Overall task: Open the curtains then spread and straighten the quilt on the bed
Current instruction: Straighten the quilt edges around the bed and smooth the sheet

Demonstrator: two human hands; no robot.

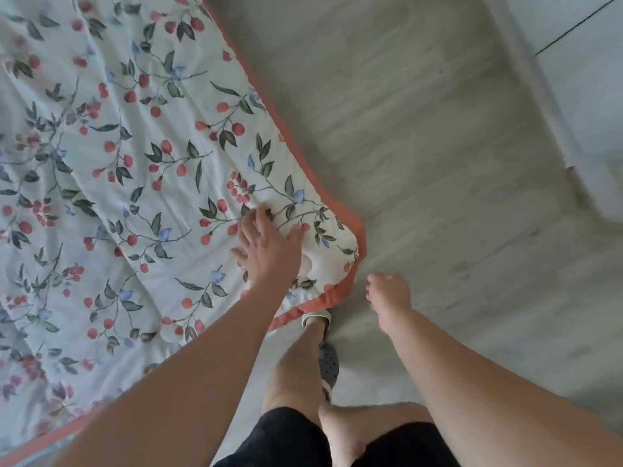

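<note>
Clearly the risk sits at the near corner: the quilt (135, 170) looks puffed and wrinkled there, and a flat palm sliding across it could drag the fabric into a fresh fold, or nudge the orange border (354, 224) off the bed's edge toward the floor (421, 146). The quilt lies spread over the bed, directly under the left hand (269, 247), whose straight, splayed fingers press on the corner. The right hand (387, 298) hangs loose beside that corner, above the floor, holding nothing.
</note>
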